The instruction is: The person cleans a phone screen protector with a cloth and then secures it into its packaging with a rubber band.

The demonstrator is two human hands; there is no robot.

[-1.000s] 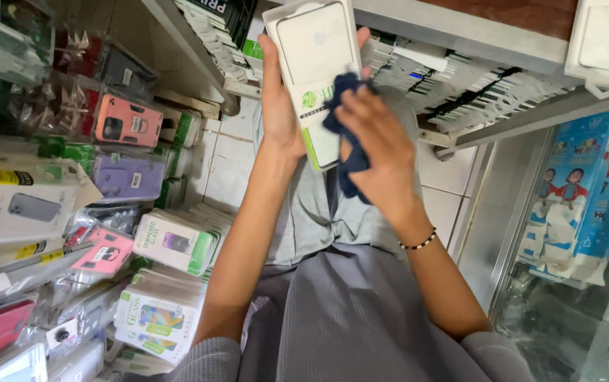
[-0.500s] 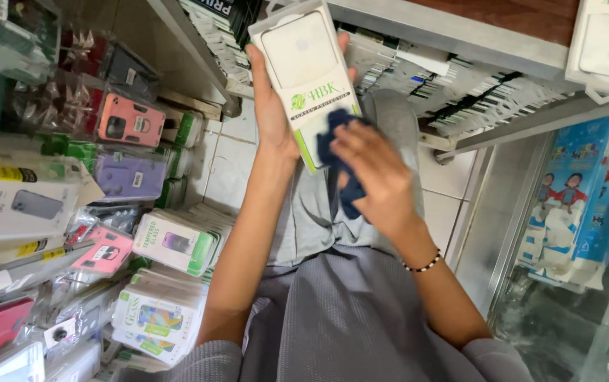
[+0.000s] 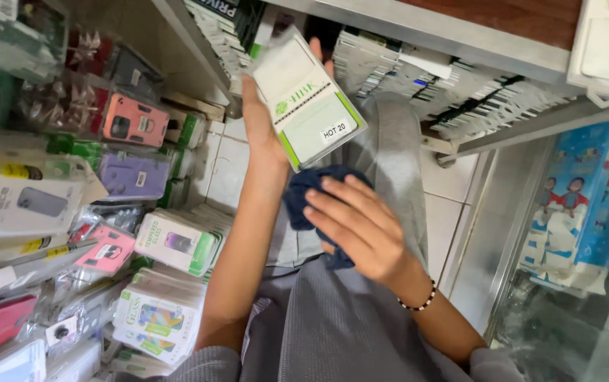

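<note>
My left hand (image 3: 265,124) holds up a flat white and green packaged box (image 3: 304,99), tilted, in front of the shelves. Just below the box, my right hand (image 3: 361,226) grips a crumpled dark blue cloth (image 3: 304,198), apart from the box. A beaded bracelet (image 3: 417,301) sits on my right wrist. My grey trousers (image 3: 347,318) show beneath both arms.
Phone cases and boxed screen protectors (image 3: 170,240) fill the racks at the left. A metal shelf (image 3: 460,42) with rows of packaged items runs along the top right. A blue printed soft pack (image 3: 573,205) hangs at the right beside a glass pane. White floor tiles (image 3: 226,170) lie behind.
My right hand with the cloth has slid down off the box's face to below it. The left hand has tilted the box and shifted it slightly.
</note>
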